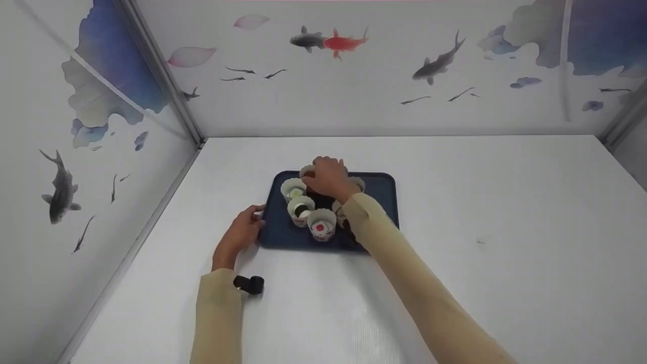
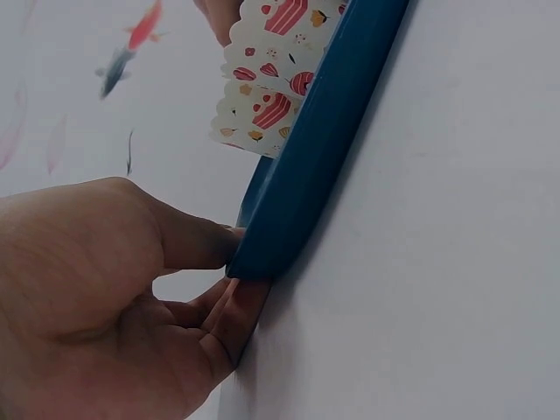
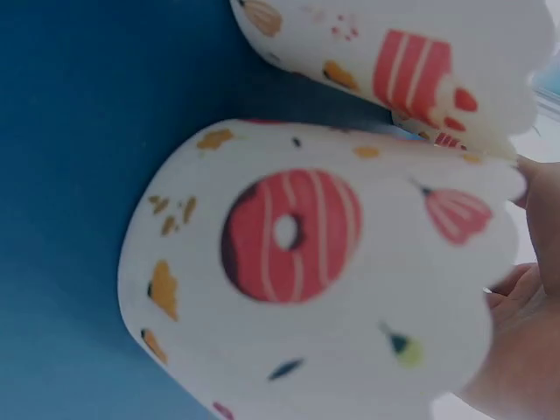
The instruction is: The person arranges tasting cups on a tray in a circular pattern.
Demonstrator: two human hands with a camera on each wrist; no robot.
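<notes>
A dark blue tray (image 1: 273, 233) on the white table bears several paper baking cups with scalloped rims and printed sweets. My left hand (image 1: 243, 231) grips the tray's left edge, thumb on the rim and fingers beneath it in the left wrist view. My right hand (image 1: 329, 177) reaches over the cups at the tray's far side, bent fingers right at a rear cup (image 1: 306, 170); I cannot tell whether it holds anything. The front cup (image 1: 322, 231) contains a white piece with a red centre. In the right wrist view, a cup with a doughnut print (image 3: 394, 289) fills the foreground.
Beside the left sleeve, a small black object (image 1: 249, 284) is at the wrist. The white table (image 1: 505, 202) spreads around the tray. White walls (image 1: 354, 101) with painted fish enclose its back and left.
</notes>
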